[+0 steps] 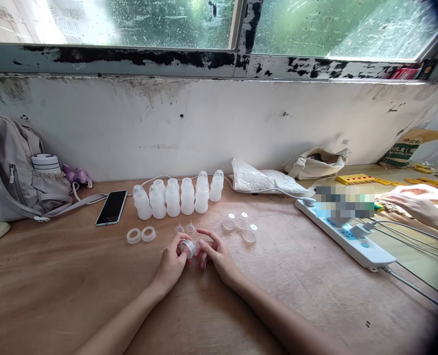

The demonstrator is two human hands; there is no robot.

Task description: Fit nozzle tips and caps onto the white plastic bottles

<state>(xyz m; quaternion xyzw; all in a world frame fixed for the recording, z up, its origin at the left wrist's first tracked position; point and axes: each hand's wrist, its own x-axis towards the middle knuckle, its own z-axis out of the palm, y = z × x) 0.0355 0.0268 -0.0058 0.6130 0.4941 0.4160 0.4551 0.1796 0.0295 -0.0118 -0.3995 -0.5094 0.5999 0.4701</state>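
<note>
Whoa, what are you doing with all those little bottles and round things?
The left hand is holding a clear round part just above the table. The right hand is right beside it, fingers spread; whether it touches the part is hard to tell. The whitish bottles stand grouped behind, with two loose rings to the left and clear round pieces to the right. At far right, another person's hands are busy too.
</note>
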